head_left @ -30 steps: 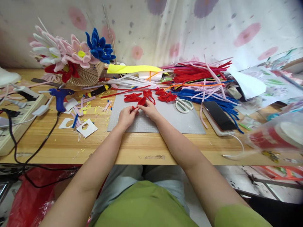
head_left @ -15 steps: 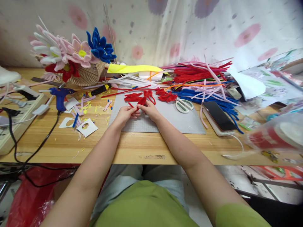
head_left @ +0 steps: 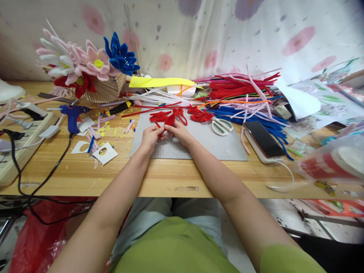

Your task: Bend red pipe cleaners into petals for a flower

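Observation:
Over the grey cutting mat (head_left: 227,149), my left hand (head_left: 152,136) and my right hand (head_left: 178,133) meet, each with its fingers pinched. Between them they hold a red pipe cleaner (head_left: 170,120) bent into a fuzzy petal shape, pointing up. A thin red end sticks out above my left fingers. Just beyond my hands lie red pipe-cleaner loops (head_left: 159,116), and another red bunch (head_left: 199,114) rests farther right. White-handled scissors (head_left: 222,127) lie on the mat, to the right of my right hand. My fingertips partly hide the lower end of the petal.
To the left are a blue glue gun (head_left: 71,115), a power strip (head_left: 31,140), cut white cards (head_left: 105,152) and scraps. Pipe-cleaner flowers (head_left: 98,62) stand behind them. Pipe-cleaner bundles (head_left: 233,89) lie at the back. A phone (head_left: 264,139) and a bagged cup (head_left: 327,165) sit right.
My hands stay together over the mat, and the fingers have shifted slightly on the red pipe cleaner. The petal stands a little more upright. Little else has changed.

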`<state>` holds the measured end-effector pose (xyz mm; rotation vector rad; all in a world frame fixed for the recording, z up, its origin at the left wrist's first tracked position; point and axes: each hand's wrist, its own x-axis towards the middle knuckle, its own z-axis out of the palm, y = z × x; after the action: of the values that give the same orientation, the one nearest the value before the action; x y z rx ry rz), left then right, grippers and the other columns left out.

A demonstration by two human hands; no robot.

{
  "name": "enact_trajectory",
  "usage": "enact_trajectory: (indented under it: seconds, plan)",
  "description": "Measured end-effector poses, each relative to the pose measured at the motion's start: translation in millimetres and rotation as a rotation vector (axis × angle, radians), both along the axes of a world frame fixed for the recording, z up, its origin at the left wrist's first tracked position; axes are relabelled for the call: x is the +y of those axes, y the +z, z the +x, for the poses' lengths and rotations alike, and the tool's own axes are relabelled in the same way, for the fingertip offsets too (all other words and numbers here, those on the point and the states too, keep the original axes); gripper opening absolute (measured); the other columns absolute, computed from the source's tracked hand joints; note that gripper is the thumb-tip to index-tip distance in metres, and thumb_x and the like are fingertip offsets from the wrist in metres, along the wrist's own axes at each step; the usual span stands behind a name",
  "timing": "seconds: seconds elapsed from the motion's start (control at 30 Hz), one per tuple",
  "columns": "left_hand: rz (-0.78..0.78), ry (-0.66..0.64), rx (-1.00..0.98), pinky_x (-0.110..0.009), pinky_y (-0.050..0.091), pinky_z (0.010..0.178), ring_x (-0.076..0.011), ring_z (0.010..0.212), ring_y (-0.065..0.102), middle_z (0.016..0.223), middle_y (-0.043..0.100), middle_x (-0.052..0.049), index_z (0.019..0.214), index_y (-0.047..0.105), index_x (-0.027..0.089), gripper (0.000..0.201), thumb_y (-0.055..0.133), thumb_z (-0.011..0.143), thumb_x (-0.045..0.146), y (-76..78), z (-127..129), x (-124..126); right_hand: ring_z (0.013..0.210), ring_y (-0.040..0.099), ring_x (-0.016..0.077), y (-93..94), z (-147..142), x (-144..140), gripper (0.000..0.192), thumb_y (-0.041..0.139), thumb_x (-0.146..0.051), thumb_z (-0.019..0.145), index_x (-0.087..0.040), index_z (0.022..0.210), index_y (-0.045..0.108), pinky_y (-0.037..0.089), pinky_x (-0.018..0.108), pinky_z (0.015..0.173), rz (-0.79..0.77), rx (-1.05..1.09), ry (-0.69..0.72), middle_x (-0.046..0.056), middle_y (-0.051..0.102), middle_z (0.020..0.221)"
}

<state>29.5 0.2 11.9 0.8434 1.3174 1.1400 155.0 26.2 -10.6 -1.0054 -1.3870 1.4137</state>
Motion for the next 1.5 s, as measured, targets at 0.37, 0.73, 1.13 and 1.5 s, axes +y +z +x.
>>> enact_trajectory:
  seconds: [0.37, 0.73, 1.13, 1.5]
  plan:
    - [-0.106, -0.209, -0.052, -0.020, 0.048, 0.048, -0.0112, 0.052, 0.061, 0.061, 0.064, -0.005, 0.071, 0.062, 0.010, 0.014, 0.062, 0.076, 0.024, 7.0, -15, 2, 0.044, 0.035, 0.0052, -2.9, 4, 1, 0.041, 0.070, -0.052, 0.061, -0.017, 0.069, 0.051, 0.025, 0.022, 0.043, 0.046, 0.032, 0.055, -0.006, 0.045, 0.050]
    - [0.130, 0.020, 0.268, -0.019, 0.044, 0.049, -0.0083, 0.054, 0.053, 0.065, 0.058, 0.001, 0.075, 0.055, 0.015, 0.018, 0.064, 0.074, 0.031, -9.6, -1, 2, 0.044, 0.033, 0.0051, -6.1, 2, 2, 0.041, 0.071, -0.053, 0.058, -0.017, 0.070, 0.054, 0.026, 0.022, 0.043, 0.042, 0.049, -0.017, -0.004, 0.049, 0.055]
    - [0.296, -0.031, 0.211, -0.025, 0.049, 0.067, -0.0147, 0.071, 0.064, 0.074, 0.070, -0.004, 0.079, 0.071, 0.015, 0.031, 0.070, 0.066, 0.043, -17.9, 0, 3, 0.052, 0.039, 0.0059, -1.6, -4, 0, 0.036, 0.072, -0.042, 0.054, -0.017, 0.071, 0.052, 0.029, 0.022, 0.048, -0.001, 0.107, -0.185, -0.004, 0.052, 0.061]
    - [-0.072, -0.329, -0.081, -0.021, 0.051, 0.057, -0.0081, 0.056, 0.059, 0.063, 0.064, -0.004, 0.067, 0.065, 0.009, 0.020, 0.077, 0.065, 0.025, 2.2, -17, 1, 0.063, 0.047, 0.0091, 3.4, 1, -3, 0.032, 0.072, -0.039, 0.056, -0.015, 0.070, 0.055, 0.036, 0.023, 0.057, 0.010, 0.064, 0.035, -0.003, 0.055, 0.066]
